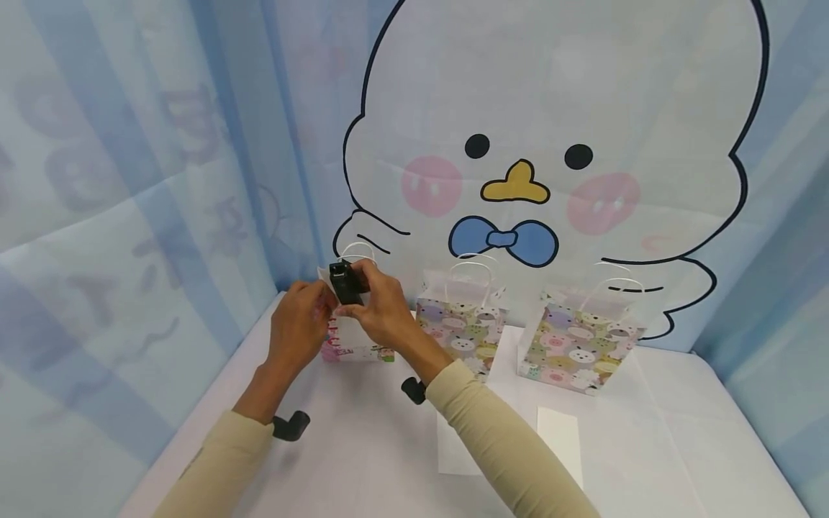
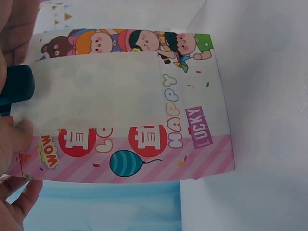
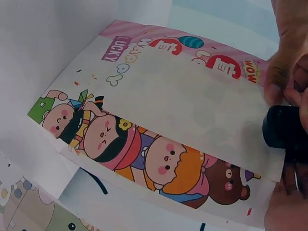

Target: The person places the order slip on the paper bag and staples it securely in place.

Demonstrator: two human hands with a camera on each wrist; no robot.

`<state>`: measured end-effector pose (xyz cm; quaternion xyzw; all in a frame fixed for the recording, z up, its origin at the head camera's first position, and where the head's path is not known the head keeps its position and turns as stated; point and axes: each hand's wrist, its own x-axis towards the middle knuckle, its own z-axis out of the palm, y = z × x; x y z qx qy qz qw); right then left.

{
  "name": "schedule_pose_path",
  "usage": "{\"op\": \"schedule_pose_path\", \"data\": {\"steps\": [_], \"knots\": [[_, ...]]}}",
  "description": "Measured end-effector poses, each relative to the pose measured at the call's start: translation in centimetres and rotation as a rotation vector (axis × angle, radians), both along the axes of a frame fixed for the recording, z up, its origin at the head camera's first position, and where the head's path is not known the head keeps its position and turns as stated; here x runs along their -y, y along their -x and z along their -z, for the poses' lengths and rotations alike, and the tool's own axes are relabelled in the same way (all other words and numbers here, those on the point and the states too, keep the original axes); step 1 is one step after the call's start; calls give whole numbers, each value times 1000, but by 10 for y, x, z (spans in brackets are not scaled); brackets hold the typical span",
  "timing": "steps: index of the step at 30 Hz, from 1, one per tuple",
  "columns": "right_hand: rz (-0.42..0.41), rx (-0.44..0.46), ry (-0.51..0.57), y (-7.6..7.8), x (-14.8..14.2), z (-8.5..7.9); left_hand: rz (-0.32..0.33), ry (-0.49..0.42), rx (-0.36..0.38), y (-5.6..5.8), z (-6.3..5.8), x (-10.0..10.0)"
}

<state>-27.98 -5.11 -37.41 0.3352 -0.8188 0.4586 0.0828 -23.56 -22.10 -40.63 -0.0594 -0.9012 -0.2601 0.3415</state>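
Observation:
A white paper gift bag (image 2: 202, 127) with cartoon children, a pink striped band and the word LUCKY stands at the left of the table. Over its front lies a blank white sheet (image 3: 192, 106), reaching up to the bag's top edge. My right hand (image 1: 382, 302) grips a black stapler (image 1: 345, 283) whose rounded end overlaps the sheet and the bag's top. At the bag's upper left edge, my left hand (image 1: 301, 320) pinches the rim, thumb on the front. Part of the stapler is hidden behind fingers in both wrist views.
Two animal-print gift bags, a middle bag (image 1: 461, 338) and a right bag (image 1: 576, 345), stand with white handles up. Nearer on the white table (image 1: 654, 446) lie two white sheets, one (image 1: 558, 439) partly under my right sleeve. A curtain with a cartoon bird (image 1: 518, 93) hangs behind.

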Motion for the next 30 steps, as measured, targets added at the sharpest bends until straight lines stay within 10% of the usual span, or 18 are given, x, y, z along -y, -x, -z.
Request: {"op": "schedule_pose_path", "data": {"steps": [11, 30], "knots": [[77, -81, 42, -4, 7, 2, 3, -3, -14, -3, -2, 0], [-81, -39, 175, -36, -56, -24, -16, 16, 10, -2, -2, -1]]}}
